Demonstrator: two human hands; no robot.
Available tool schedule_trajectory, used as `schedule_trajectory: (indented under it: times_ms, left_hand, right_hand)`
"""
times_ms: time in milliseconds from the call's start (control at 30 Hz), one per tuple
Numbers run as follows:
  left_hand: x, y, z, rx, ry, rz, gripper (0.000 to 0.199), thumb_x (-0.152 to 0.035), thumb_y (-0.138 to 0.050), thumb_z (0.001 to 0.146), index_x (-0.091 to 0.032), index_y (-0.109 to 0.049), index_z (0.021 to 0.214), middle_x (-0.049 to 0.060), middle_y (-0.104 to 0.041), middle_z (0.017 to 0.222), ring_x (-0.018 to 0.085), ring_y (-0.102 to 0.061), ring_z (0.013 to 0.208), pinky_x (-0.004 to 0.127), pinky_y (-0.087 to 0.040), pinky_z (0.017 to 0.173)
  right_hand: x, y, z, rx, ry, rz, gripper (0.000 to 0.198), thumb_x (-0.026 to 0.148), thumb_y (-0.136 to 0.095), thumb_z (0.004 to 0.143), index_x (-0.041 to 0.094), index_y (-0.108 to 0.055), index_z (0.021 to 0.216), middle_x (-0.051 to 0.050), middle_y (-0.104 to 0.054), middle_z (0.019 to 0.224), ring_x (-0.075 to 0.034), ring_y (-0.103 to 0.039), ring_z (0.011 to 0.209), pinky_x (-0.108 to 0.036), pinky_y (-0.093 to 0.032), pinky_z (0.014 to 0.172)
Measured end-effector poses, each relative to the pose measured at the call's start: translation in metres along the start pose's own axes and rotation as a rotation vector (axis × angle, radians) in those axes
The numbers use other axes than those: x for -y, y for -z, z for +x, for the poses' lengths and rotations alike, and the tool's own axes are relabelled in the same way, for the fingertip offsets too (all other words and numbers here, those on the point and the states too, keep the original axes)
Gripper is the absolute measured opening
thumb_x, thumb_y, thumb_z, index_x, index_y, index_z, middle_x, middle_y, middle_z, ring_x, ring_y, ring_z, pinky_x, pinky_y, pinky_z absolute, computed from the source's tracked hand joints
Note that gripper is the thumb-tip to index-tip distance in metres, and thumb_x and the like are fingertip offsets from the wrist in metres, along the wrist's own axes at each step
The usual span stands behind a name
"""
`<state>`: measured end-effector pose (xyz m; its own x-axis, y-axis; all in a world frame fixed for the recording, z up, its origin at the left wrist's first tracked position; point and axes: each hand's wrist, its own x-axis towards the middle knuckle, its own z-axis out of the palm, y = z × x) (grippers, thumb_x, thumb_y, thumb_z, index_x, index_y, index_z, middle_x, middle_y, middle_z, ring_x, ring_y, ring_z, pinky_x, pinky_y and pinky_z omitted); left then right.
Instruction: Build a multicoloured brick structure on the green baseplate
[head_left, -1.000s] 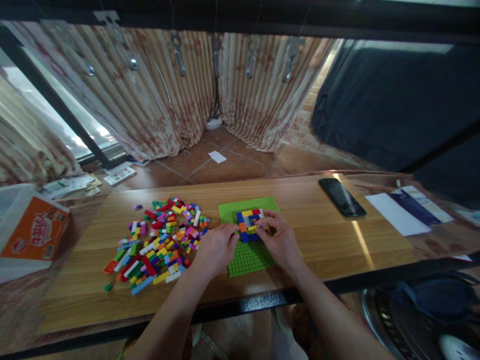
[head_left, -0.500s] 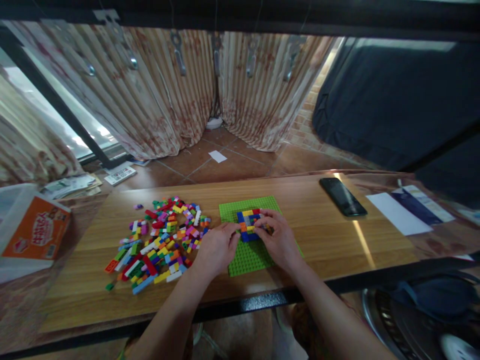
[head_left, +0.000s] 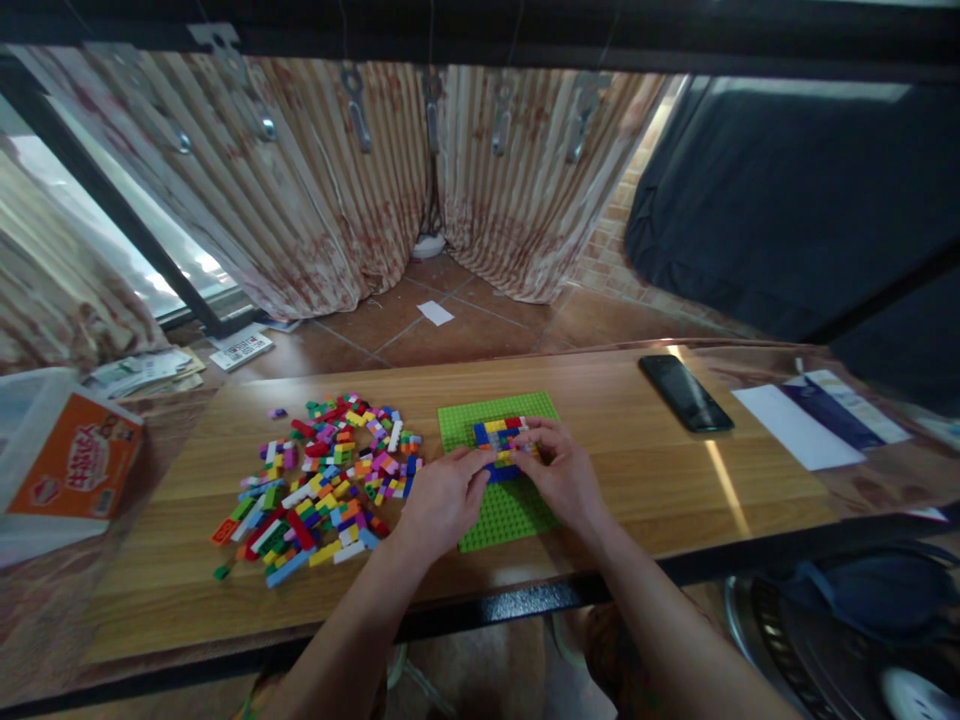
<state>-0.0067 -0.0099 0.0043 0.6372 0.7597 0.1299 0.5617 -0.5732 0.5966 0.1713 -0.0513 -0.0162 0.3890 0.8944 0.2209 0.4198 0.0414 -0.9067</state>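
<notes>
A low build of blue, yellow, red, orange and white toy bricks (head_left: pixel 504 475) sits on the green studded baseplate (head_left: pixel 480 525). My left hand (head_left: pixel 446 500) reaches in from the left, thumb and fingers closed at the build's left side and covering part of it. Against the right side rests my right hand (head_left: pixel 562 470), its fingers curled and pinching at the bricks' top. The fingertips of both hands nearly meet over the build. Which single brick lies under each fingertip is hard to make out.
Left of the baseplate spreads a heap of loose colourful bricks (head_left: pixel 322 490) on the wooden table (head_left: pixel 180 610). A black phone (head_left: pixel 685 393) lies to the right, with white paper (head_left: pixel 796 428) beyond it. A clear box with an orange label (head_left: pixel 82 455) stands far left.
My left hand has shifted right, and its fingertips now cover more of the build's left part. My right hand has stayed nearly in place, its fingers moving slightly.
</notes>
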Motion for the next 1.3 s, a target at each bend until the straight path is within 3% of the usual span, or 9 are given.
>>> schedule_trajectory:
  times_ms: [100,300,500,800,1300]
  left_hand:
    - [-0.001,0.000,0.001,-0.012,0.013,0.005,0.028,-0.020,-0.048,0.092,-0.023,-0.065,0.114,0.005,-0.070,0.109,0.018,-0.068,0.093,0.031,-0.053,0.084]
    - [-0.002,0.000,0.003,-0.038,0.036,0.029,0.025,-0.022,-0.049,0.092,-0.020,-0.065,0.112,0.006,-0.071,0.106,0.019,-0.067,0.090,0.031,-0.053,0.079]
    - [-0.005,-0.008,0.004,-0.056,0.052,0.079,0.023,-0.023,-0.052,0.091,-0.023,-0.066,0.109,0.003,-0.069,0.099,0.017,-0.066,0.087,0.028,-0.051,0.076]
    - [-0.016,-0.021,0.017,-0.178,0.107,0.102,0.014,-0.023,-0.053,0.090,-0.022,-0.067,0.090,0.002,-0.065,0.094,0.015,-0.063,0.083,0.026,-0.049,0.074]
    - [-0.020,-0.015,0.017,-0.053,0.067,0.308,0.017,-0.023,-0.041,0.096,-0.020,-0.058,0.098,0.006,-0.059,0.102,0.018,-0.061,0.089,0.027,-0.049,0.069]
  right_hand:
    - [0.001,0.002,0.000,0.017,0.000,-0.005,0.011,0.030,-0.069,0.075,0.021,-0.070,0.082,-0.008,-0.058,0.114,-0.021,-0.061,0.101,-0.035,-0.053,0.078]
    - [0.004,0.004,-0.003,0.007,0.141,-0.209,0.008,0.021,-0.066,0.076,0.023,-0.069,0.084,-0.007,-0.059,0.113,-0.023,-0.057,0.108,-0.044,-0.045,0.098]
    - [0.001,0.004,-0.004,-0.002,0.183,-0.284,0.006,0.021,-0.065,0.078,0.024,-0.068,0.082,-0.007,-0.059,0.112,-0.023,-0.057,0.108,-0.044,-0.046,0.097]
    - [0.003,0.002,-0.005,-0.016,0.162,-0.286,0.005,0.021,-0.063,0.079,0.024,-0.067,0.079,-0.007,-0.062,0.107,-0.023,-0.059,0.104,-0.044,-0.047,0.094]
    - [0.002,0.001,-0.006,0.003,0.179,-0.290,0.010,0.025,-0.060,0.083,0.024,-0.070,0.080,-0.008,-0.063,0.106,-0.023,-0.060,0.103,-0.043,-0.048,0.093]
